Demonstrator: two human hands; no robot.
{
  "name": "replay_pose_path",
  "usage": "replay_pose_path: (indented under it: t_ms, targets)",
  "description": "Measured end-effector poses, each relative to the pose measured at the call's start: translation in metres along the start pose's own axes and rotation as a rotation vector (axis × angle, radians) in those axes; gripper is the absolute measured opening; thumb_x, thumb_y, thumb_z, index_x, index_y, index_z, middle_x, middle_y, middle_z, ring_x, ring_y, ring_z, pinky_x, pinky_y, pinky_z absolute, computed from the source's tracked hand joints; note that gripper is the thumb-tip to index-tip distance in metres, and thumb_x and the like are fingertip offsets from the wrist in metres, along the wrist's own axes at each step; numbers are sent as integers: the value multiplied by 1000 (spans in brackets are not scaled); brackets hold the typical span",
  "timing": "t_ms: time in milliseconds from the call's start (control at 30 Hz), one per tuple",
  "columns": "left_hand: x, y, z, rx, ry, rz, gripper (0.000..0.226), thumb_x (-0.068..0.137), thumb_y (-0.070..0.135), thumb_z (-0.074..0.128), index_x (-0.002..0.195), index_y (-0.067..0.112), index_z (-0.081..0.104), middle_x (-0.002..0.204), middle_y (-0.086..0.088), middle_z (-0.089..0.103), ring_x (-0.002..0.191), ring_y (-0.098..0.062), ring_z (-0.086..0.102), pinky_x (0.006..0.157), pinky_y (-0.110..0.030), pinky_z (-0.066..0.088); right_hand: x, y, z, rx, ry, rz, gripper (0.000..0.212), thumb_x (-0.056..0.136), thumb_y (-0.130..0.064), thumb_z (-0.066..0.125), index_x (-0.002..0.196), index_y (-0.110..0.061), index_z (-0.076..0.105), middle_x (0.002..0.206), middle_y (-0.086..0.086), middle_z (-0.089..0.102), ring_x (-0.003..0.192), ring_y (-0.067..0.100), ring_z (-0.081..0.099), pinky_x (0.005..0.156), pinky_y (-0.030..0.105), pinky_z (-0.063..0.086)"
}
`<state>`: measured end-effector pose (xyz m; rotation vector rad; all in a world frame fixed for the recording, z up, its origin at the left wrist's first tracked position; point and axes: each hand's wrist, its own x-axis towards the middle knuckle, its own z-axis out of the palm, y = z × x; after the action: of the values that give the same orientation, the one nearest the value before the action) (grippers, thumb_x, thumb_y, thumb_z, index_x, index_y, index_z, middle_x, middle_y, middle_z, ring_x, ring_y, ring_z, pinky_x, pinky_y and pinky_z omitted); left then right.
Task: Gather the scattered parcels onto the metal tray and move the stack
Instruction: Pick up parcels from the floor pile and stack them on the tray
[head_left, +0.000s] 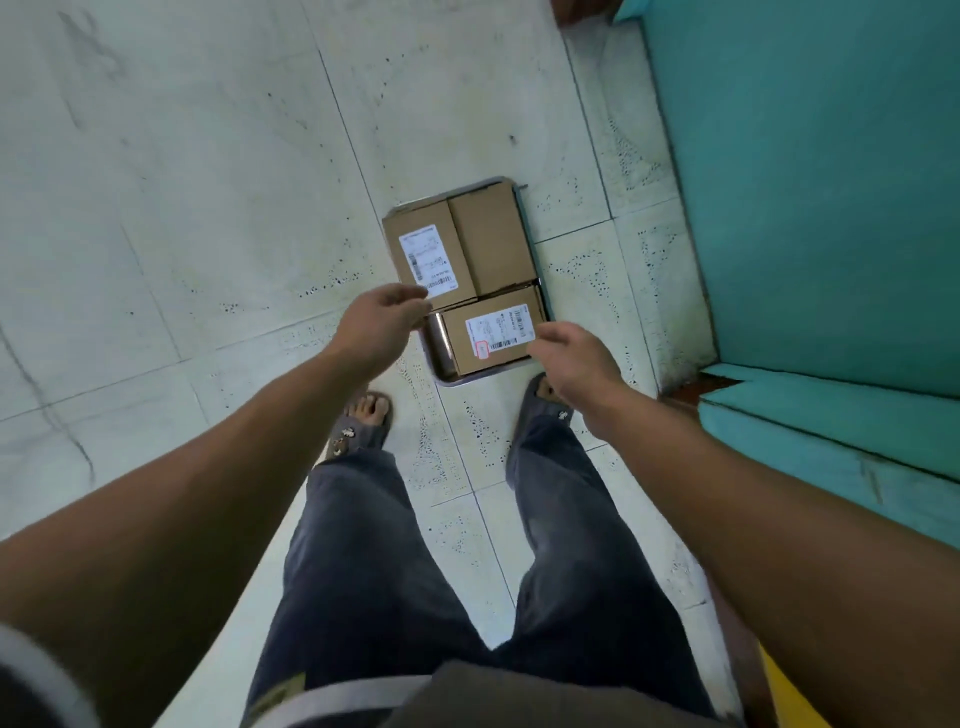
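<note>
**Parcels loaded on tray; lift not yet begun**

3 cardboard parcels sit packed on the metal tray (440, 347), which lies on the tiled floor (182, 182) just ahead of the person. 2 lie side by side at the far end: a labelled parcel (428, 254) and a plain parcel (491, 241). The near parcel (493, 338), also labelled, lies across the tray against both. No loose parcel is in view, so gathering reads as finished and moving the load as the step in hand.

The left hand (382, 317) reaches toward the tray's left side, fingers relaxed and lightly bent, holding nothing. The right hand (574, 358) is over the near right corner, fingers loosely curled, also empty. Neither appears to touch tray or parcels.

Next move, in my judgement: bend down, take the rim on opposite sides and lift level, since the load is unsecured and could slide.

A teal wall (805, 182) with a projecting corner stands close on the right, narrowing clearance. The left foot (363, 415) and right foot (545, 397), in sandals, stand just short of the near rim.
</note>
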<state>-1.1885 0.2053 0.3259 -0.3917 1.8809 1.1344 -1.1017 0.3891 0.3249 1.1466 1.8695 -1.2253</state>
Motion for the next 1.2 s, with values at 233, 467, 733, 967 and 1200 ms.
replay_pose_path:
  t_ms: [233, 467, 733, 967, 1200]
  targets:
    - [-76, 43, -59, -1, -108, 124, 30, 100, 19, 49, 128, 15, 60, 120, -1, 64, 106, -12, 61, 96, -32, 48, -103, -45, 11, 230, 174, 5, 33, 95, -24, 54, 128, -22, 58, 114, -7, 61, 95, 10, 54, 89, 32, 47]
    - [-140, 96, -97, 158, -287, 263, 25, 99, 5, 49, 118, 13, 63, 118, -3, 67, 107, -15, 64, 102, -37, 48, -217, -50, 35, 585, 344, 52, 34, 93, -26, 57, 127, -23, 59, 121, -2, 62, 106, 16, 57, 98, 40, 48]
    - [-215, 113, -54, 259, -418, 310, 18, 96, 15, 55, 106, 19, 69, 105, -4, 72, 102, -20, 66, 89, -30, 49, -306, -6, 44, 884, 497, 152, 36, 92, -30, 59, 127, -27, 59, 126, -1, 61, 114, 19, 56, 102, 44, 47]
    - [-282, 77, -3, 428, -605, 365, 19, 98, 14, 51, 108, 20, 67, 105, -1, 71, 99, -16, 65, 88, -31, 47, -383, 56, 57, 1092, 644, 176, 38, 93, -26, 57, 131, -24, 58, 131, -2, 59, 119, 19, 55, 106, 42, 44]
    - [-383, -6, 53, 676, -812, 481, 24, 100, 19, 50, 117, 17, 66, 112, 2, 70, 105, -14, 65, 93, -32, 49, -494, 173, 132, 1362, 861, 249, 33, 91, -24, 61, 124, -23, 62, 119, -1, 65, 115, 21, 59, 105, 46, 45]
